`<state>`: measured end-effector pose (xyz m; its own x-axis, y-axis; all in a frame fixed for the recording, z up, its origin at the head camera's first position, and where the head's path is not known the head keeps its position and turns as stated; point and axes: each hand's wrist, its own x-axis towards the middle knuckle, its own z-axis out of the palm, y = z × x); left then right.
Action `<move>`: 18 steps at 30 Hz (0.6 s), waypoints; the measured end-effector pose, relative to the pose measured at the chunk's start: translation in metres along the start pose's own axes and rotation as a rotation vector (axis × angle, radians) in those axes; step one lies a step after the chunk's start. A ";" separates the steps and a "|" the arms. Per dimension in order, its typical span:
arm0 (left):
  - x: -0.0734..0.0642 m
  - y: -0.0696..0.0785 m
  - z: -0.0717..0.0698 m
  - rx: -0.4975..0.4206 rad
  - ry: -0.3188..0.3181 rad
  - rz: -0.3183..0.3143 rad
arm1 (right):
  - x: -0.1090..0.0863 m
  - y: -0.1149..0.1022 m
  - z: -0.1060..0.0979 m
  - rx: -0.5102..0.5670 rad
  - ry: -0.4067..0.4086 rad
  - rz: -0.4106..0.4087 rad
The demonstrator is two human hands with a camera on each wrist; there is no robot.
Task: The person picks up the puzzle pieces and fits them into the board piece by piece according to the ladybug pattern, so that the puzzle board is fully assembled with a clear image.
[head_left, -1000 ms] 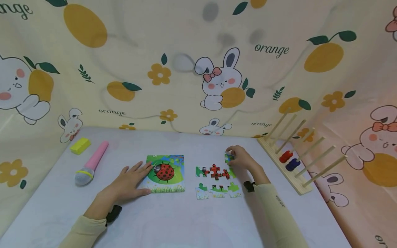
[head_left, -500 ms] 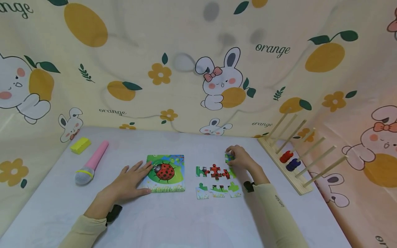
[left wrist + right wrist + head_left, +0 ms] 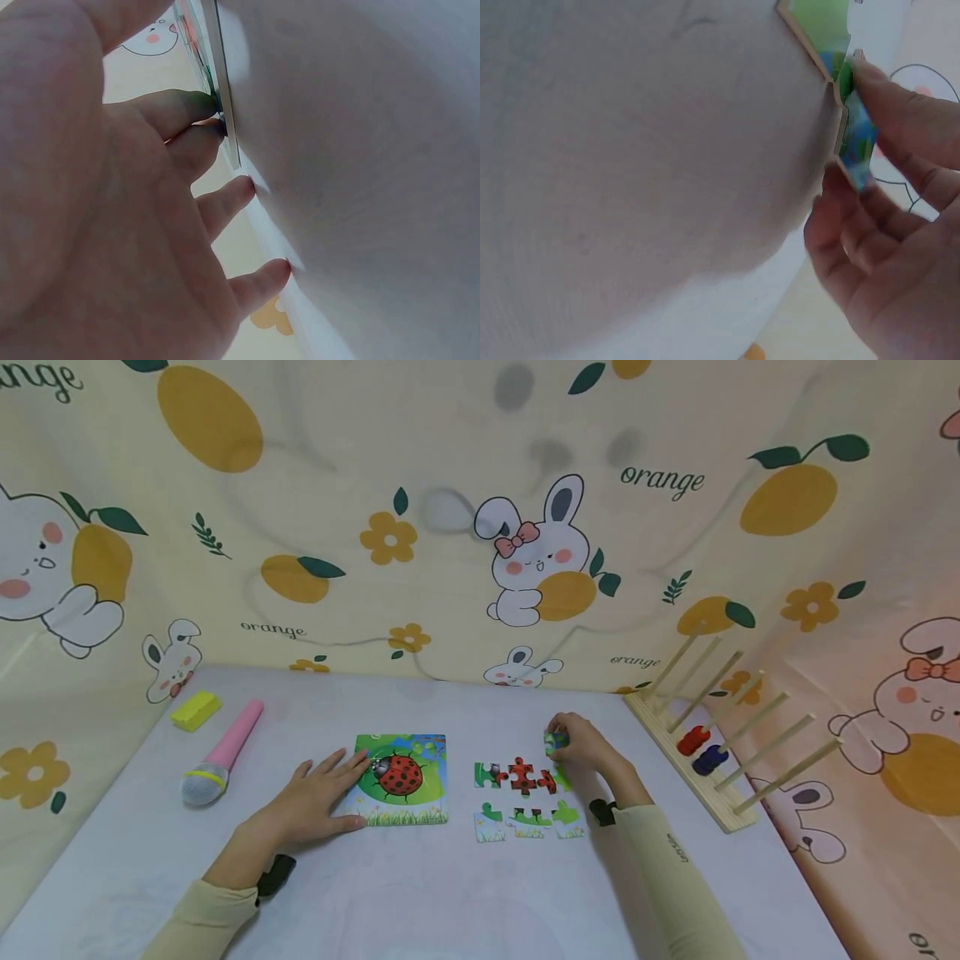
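My left hand (image 3: 315, 797) rests with spread, straight fingers on the left edge of a square ladybug picture board (image 3: 427, 810), which lies flat on the table. The left wrist view shows the fingertips (image 3: 274, 274) at the board's edge and on the tabletop. To the board's right, my right hand (image 3: 588, 747) pinches a blue and green jigsaw piece (image 3: 859, 142) between thumb and fingers, at the upper right of the loose pieces. A red ladybug-body piece (image 3: 520, 777) lies among the middle pieces. Grass pieces (image 3: 528, 823) form a row nearer me.
A wooden peg rack (image 3: 697, 768) with red beads (image 3: 692, 741) and dark blue beads (image 3: 709, 759) stands along the right table edge. At the left lie a pink toy microphone (image 3: 228, 747) and a yellow block (image 3: 196, 711). A printed curtain (image 3: 450, 585) hangs behind the table.
The piece in my right fingers has shifted slightly and looks a little more tilted. My left hand, the board and the other pieces stay in place.
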<state>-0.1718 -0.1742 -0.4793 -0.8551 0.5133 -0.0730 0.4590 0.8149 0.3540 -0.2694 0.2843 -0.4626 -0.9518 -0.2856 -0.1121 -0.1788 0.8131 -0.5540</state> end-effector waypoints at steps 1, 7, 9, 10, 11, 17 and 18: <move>0.000 0.000 0.000 0.001 0.001 -0.001 | 0.000 0.000 0.000 0.014 0.000 -0.002; -0.001 0.000 0.000 -0.010 0.003 -0.002 | 0.006 -0.010 -0.001 0.094 0.066 -0.055; -0.002 -0.001 0.000 -0.009 0.004 0.000 | 0.011 -0.019 0.001 0.109 0.082 -0.072; -0.002 -0.001 0.001 -0.008 0.005 0.002 | 0.014 -0.024 0.003 0.112 0.079 -0.083; -0.002 -0.001 0.001 -0.007 0.006 0.002 | 0.017 -0.031 0.006 0.116 0.073 -0.096; -0.001 -0.003 0.002 0.001 0.013 0.012 | 0.034 -0.080 0.035 0.149 -0.032 -0.209; -0.001 -0.003 0.002 0.003 0.013 0.013 | 0.036 -0.088 0.041 0.159 -0.055 -0.228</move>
<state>-0.1717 -0.1765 -0.4818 -0.8521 0.5204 -0.0562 0.4708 0.8090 0.3520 -0.2780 0.1816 -0.4518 -0.8756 -0.4828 -0.0120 -0.3412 0.6360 -0.6922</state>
